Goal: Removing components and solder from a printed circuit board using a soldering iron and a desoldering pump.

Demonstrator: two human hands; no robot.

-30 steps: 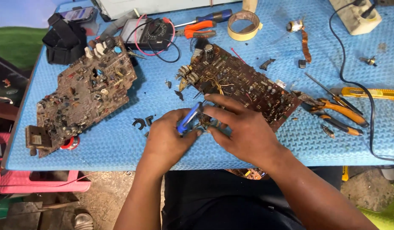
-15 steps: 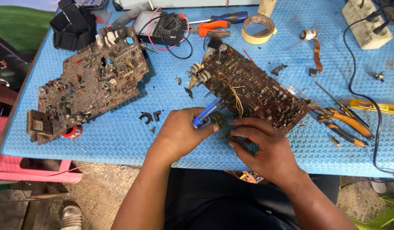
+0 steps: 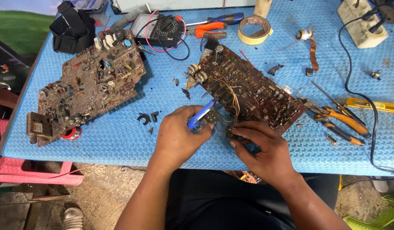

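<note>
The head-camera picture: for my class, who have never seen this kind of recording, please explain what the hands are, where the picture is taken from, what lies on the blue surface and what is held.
There is no machine here: a person works with two bare hands. The camera sits on the person's head and looks down at a table covered by a blue foam mat.

The left hand grips a blue-handled tool; what kind of tool it is cannot be told. The right hand pinches a small dark part at the near edge of the brown circuit board.

Another circuit board, crowded with parts, lies to the left. At the back are a multimeter with red and black leads, a screwdriver and a roll of tape. On the right lie orange-handled pliers, a yellow utility knife and a power strip.
</note>
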